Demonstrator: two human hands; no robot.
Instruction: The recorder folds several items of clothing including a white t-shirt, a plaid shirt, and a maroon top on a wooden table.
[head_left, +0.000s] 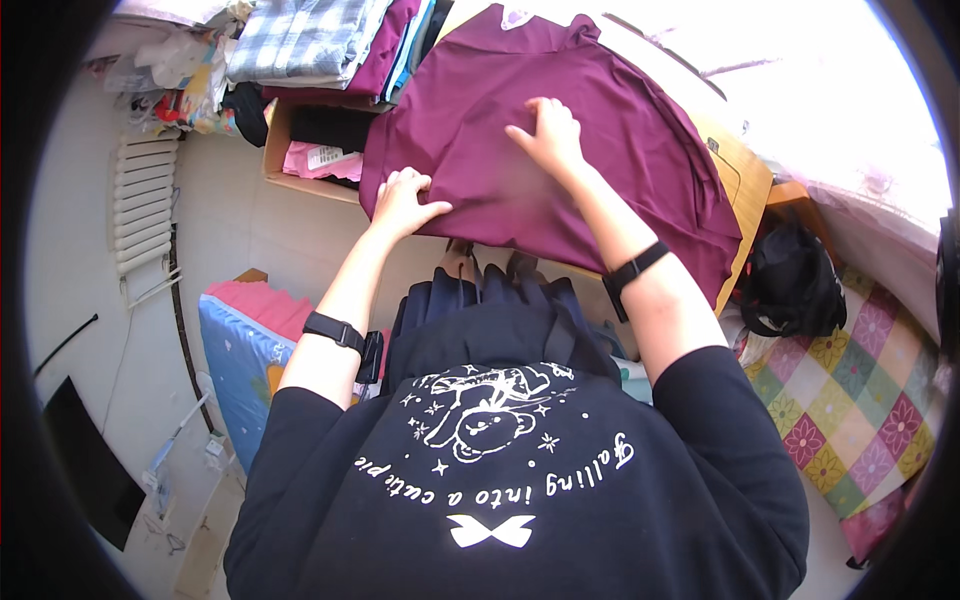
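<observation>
A maroon cloth garment (517, 157) lies spread, with soft wrinkles, over a wooden tabletop (739, 180), and its near edge hangs at the table's front. My left hand (405, 204) is at the garment's near left part, its thumb spread from the fingers against the cloth. Farther in, my right hand (553, 136) is over the middle of the cloth with thumb and fingers apart and nothing between them. Loose folds gather along the garment's right side.
Left of the garment, folded clothes (300, 37), a plaid one on top, are stacked behind an open cardboard box (311, 184) holding pink and black items. A black bag (791, 277) sits at the right by a bed with a patchwork-patterned cover (855, 390). A radiator (144, 202) is at the left wall.
</observation>
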